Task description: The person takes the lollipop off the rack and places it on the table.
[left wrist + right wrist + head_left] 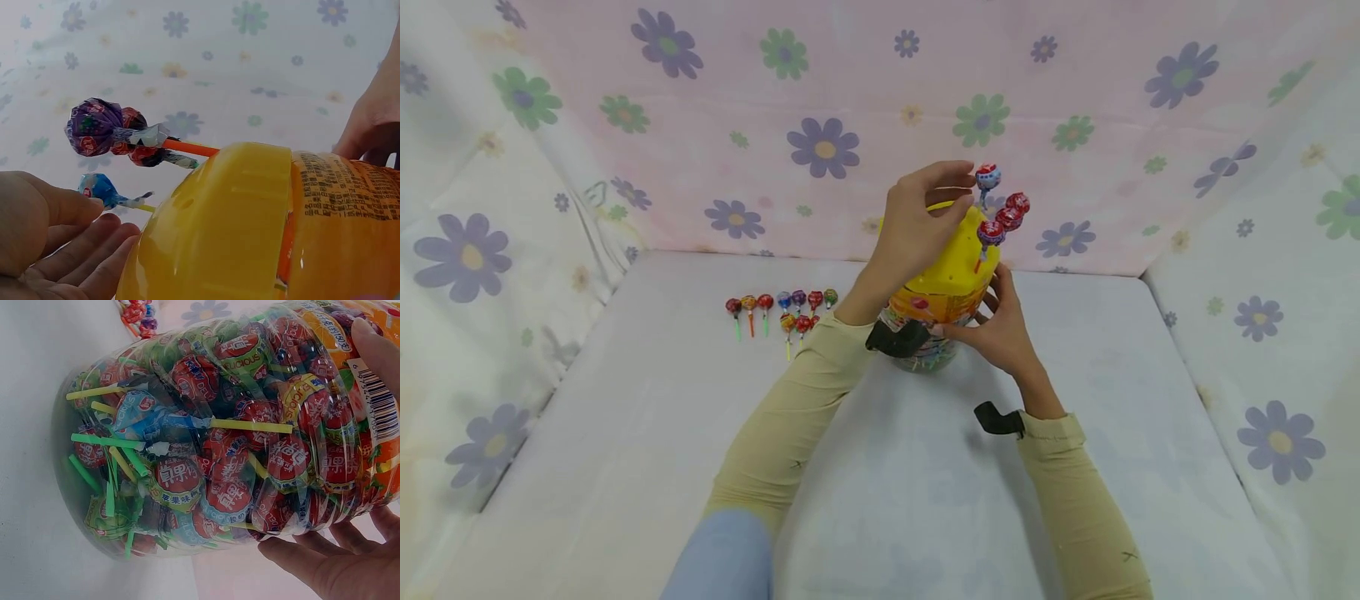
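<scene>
Left of centre on white table [625, 417]: loose pops [765, 302] in two rows, mixed wrappers, several sticks pointing near, near row partly behind left sleeve [790, 425]. Next right, left hand [917, 217] raised over lid [951, 262], fingers loosely spread, thumb at blue pop [988, 177]; can't tell if touching or just in front. At centre on table: clear jar [219, 444], packed with wrapped pops, orange label round upper part, yellow lid on top; can't tell if slightly tilted. Standing out of lid: blue pop on yellow stick, purple pop [991, 232] on orange stick, both at right side. Just beside purple one: two red pops [1009, 218]. On jar's right: right hand [1000, 333] gripping it, thumb on near face, fingers curled round far side. Along far edge and both sides: flowered cloth [1281, 375].
</scene>
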`<state>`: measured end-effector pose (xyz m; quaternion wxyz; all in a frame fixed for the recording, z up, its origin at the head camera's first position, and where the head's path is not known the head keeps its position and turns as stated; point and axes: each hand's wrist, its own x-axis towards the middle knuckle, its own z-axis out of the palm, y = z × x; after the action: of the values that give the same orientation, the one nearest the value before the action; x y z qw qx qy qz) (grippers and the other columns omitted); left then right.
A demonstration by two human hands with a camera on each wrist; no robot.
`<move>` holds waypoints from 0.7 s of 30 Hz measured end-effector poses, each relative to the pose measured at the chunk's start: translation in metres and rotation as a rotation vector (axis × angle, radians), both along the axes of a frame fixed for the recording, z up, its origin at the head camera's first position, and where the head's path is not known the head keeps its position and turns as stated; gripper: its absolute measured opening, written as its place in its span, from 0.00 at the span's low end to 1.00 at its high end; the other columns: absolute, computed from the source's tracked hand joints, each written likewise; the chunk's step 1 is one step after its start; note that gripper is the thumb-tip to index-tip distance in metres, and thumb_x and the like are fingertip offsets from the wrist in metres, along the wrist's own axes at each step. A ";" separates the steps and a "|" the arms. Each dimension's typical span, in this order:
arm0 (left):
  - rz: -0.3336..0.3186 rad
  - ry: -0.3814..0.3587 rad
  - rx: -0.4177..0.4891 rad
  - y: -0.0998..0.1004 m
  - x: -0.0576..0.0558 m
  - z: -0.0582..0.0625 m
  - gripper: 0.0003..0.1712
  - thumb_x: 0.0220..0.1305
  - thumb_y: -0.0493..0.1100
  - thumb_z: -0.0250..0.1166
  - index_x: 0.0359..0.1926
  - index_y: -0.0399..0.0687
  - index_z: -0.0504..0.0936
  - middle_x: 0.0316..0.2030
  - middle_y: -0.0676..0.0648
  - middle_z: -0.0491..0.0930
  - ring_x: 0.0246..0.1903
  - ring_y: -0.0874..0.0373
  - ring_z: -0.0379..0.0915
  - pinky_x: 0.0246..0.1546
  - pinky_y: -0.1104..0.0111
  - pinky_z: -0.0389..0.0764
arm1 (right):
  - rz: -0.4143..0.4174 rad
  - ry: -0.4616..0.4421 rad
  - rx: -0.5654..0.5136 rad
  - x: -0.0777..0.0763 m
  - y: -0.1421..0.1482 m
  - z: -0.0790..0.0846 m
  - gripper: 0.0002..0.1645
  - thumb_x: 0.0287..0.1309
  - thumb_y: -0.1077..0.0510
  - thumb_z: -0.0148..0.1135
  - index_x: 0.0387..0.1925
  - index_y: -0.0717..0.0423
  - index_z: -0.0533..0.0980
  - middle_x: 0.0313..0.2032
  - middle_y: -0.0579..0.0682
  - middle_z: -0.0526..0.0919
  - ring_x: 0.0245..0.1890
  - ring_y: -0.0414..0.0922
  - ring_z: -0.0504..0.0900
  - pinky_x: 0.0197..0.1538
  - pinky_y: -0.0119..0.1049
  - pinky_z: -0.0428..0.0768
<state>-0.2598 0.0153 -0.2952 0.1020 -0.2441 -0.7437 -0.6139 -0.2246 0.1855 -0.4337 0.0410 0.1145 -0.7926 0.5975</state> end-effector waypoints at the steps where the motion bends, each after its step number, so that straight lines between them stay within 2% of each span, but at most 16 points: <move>1: -0.002 0.011 -0.008 0.002 -0.001 0.001 0.19 0.71 0.31 0.61 0.62 0.33 0.78 0.55 0.38 0.83 0.57 0.52 0.81 0.59 0.74 0.79 | 0.000 0.001 0.000 0.000 0.000 0.000 0.62 0.49 0.62 0.80 0.77 0.43 0.50 0.71 0.54 0.64 0.73 0.57 0.66 0.69 0.62 0.70; 7: -0.010 0.048 -0.022 0.010 -0.007 0.001 0.18 0.71 0.29 0.59 0.60 0.31 0.79 0.52 0.37 0.84 0.53 0.50 0.83 0.57 0.75 0.79 | -0.001 0.010 0.015 -0.001 0.002 -0.002 0.60 0.50 0.64 0.78 0.76 0.44 0.51 0.70 0.56 0.65 0.73 0.57 0.66 0.69 0.60 0.71; 12: -0.036 0.049 -0.023 0.014 -0.011 0.000 0.19 0.68 0.28 0.63 0.59 0.31 0.79 0.51 0.36 0.85 0.51 0.50 0.84 0.55 0.74 0.81 | -0.002 0.018 0.022 -0.002 0.002 -0.002 0.59 0.49 0.65 0.78 0.75 0.46 0.52 0.70 0.56 0.65 0.73 0.58 0.67 0.68 0.60 0.72; 16: -0.030 0.068 -0.027 0.016 -0.012 0.001 0.19 0.67 0.28 0.64 0.59 0.31 0.79 0.50 0.37 0.86 0.50 0.51 0.85 0.54 0.75 0.82 | -0.007 0.007 0.024 -0.001 0.002 -0.001 0.60 0.49 0.66 0.78 0.75 0.46 0.52 0.70 0.56 0.65 0.73 0.57 0.66 0.68 0.59 0.72; 21: -0.012 0.113 0.052 0.015 -0.012 0.005 0.19 0.68 0.29 0.64 0.59 0.32 0.80 0.49 0.37 0.86 0.48 0.52 0.84 0.52 0.74 0.83 | -0.010 -0.011 0.024 0.000 0.002 0.000 0.62 0.48 0.64 0.79 0.76 0.45 0.51 0.71 0.56 0.64 0.73 0.58 0.65 0.69 0.61 0.71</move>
<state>-0.2722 0.0299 -0.2905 0.1463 -0.2801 -0.7190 -0.6190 -0.2243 0.1874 -0.4333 0.0380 0.1078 -0.8006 0.5882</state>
